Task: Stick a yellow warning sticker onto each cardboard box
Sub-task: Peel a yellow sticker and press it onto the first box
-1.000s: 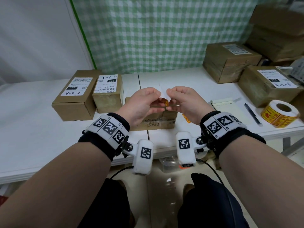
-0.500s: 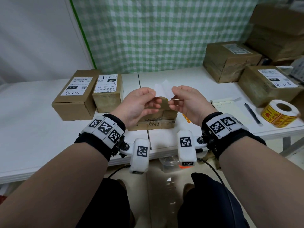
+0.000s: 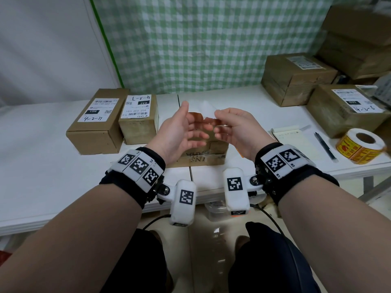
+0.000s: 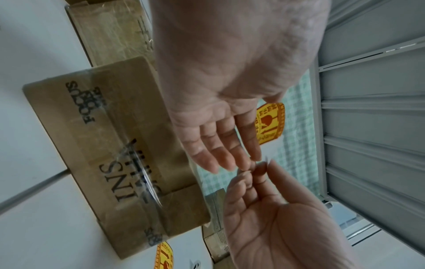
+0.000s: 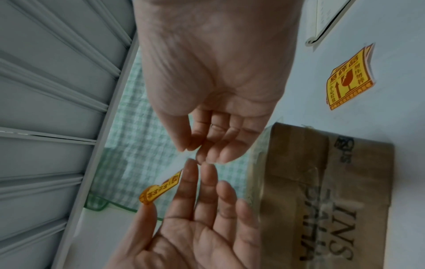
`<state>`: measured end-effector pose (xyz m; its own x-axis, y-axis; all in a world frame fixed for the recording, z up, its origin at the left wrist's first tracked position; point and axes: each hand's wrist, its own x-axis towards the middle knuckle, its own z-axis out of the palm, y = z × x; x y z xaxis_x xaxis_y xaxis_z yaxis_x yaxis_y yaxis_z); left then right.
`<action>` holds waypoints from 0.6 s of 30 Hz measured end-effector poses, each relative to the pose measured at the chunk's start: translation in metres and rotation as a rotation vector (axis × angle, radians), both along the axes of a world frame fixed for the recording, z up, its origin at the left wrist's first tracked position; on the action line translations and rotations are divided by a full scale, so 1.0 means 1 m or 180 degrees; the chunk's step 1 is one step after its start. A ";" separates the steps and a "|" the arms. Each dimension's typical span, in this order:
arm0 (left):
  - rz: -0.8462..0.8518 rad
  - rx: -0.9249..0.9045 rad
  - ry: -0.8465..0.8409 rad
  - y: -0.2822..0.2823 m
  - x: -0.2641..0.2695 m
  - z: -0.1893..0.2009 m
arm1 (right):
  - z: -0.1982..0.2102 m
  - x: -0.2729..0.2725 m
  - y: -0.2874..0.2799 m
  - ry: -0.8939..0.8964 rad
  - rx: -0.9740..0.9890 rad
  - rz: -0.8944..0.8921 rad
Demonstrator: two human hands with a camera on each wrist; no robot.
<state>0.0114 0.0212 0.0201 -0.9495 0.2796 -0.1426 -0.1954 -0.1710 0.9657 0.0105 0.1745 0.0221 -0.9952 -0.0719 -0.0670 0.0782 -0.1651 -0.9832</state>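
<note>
Yellow warning sticker [image 5: 161, 189] now hangs free of the white backing paper [image 3: 206, 107] it clung to half a second ago, so it looks ready for a box. It bridges the left hand's [image 3: 179, 132] thumb and forefinger tips, grip wide. The right hand [image 3: 234, 127] pinches the backing. Its long axis runs thumb to fingertip, print facing the wrists, above the cardboard box [image 3: 201, 160].

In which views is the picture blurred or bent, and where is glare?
Head view: the wide lens bends the table edge; the stacked boxes at top right are smeared. Left wrist view: the left hand is soft, tape on the printed box glares. Right wrist view: the loose sticker on the table reads sharply.
</note>
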 end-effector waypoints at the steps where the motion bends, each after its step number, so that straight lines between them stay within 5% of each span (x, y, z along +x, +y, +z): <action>1: 0.0008 -0.0017 0.0001 0.000 0.000 0.000 | 0.001 0.000 0.000 0.0007 -0.0007 -0.0002; 18: 0.0404 -0.0413 0.0313 -0.003 -0.003 -0.001 | 0.002 -0.002 0.007 -0.0069 0.0495 -0.0067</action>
